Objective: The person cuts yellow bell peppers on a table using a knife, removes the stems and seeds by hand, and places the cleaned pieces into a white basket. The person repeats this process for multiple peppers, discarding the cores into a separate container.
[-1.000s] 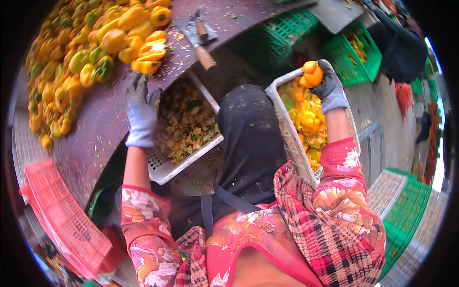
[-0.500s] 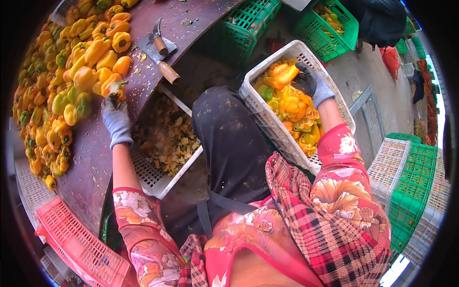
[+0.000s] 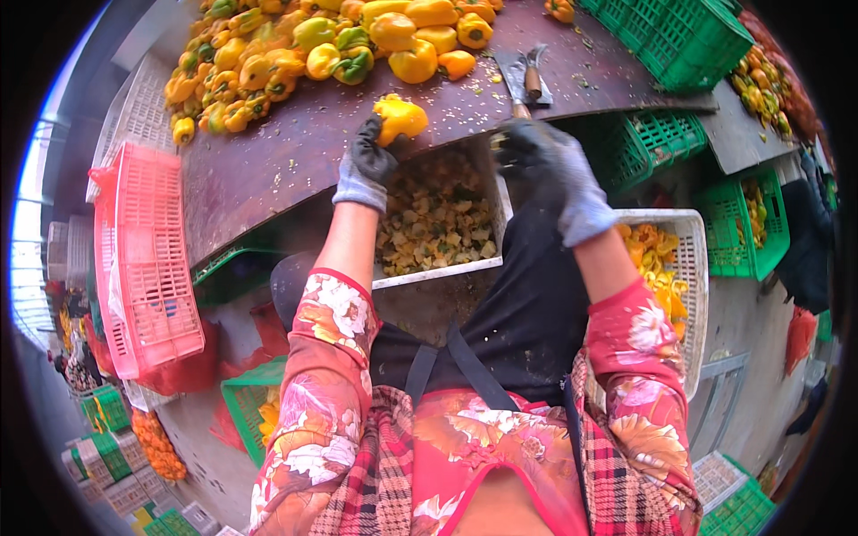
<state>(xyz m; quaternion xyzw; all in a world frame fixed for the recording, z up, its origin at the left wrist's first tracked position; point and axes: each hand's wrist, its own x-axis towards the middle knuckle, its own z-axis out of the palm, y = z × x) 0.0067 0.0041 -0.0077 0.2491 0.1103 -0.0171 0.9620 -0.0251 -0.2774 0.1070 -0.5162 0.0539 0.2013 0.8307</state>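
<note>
In a grey-and-black work glove, my left hand [image 3: 365, 165] is closed around a yellow bell pepper [image 3: 400, 121], held above the table's near edge. My right hand [image 3: 559, 174], gloved the same way, overlaps the lower end of a wooden handle belonging to a flat-bladed knife [image 3: 513, 76]; its fingers are blurred, so whether they grip it is unclear. A smaller curved-blade knife [image 3: 534, 82] lies over the flat blade. Below my hands, a white crate [image 3: 438, 273] holds pepper cores and scraps [image 3: 438, 219].
Whole peppers [image 3: 268, 62] are heaped across the table [image 3: 241, 188]. Cut yellow peppers fill a white crate [image 3: 690, 241] by my right leg. A pink crate [image 3: 152, 259] stands at left; green crates [image 3: 666, 143] stand at right, with another [image 3: 688, 40] on the table.
My left hand has lifted a pepper off the table. My right hand has left the crate of cut peppers and reached the knife handle. The view has turned toward the table.
</note>
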